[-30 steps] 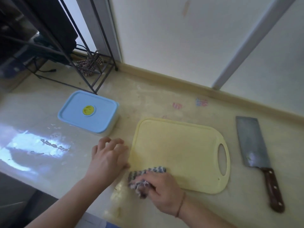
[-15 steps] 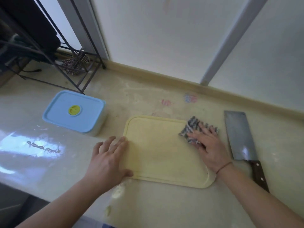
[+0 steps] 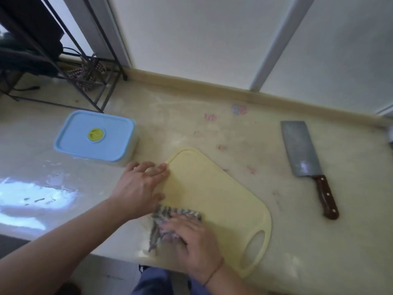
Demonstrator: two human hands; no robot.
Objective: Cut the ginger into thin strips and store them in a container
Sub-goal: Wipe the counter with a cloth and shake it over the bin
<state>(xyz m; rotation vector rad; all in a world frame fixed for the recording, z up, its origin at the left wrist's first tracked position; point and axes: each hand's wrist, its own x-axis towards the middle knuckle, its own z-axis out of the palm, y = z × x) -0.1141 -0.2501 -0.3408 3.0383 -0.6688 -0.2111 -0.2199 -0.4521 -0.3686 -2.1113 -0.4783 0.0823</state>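
One pale yellow cutting board (image 3: 214, 194) is seen lying flat and turned at an angle on the cream counter (image 3: 244, 137), its oval handle hole at the near right corner, close to the counter's front edge. One container (image 3: 95, 138), rectangular with rounded corners and closed by a light blue lid with a yellow-green round spot at its centre, is placed on the counter to the left of the board, just beyond the left hand. No ginger can be made out. One cleaver (image 3: 306, 162) with a grey blade and a dark riveted wooden handle is laid well apart to the right. The left hand (image 3: 140, 186) is pressed flat, fingers straight, against the board's left edge. The right hand (image 3: 193, 243) is pressed on one blue-and-white checked cloth (image 3: 170, 218) at the board's near left edge; the fingers are blurred, so their curl cannot be told.
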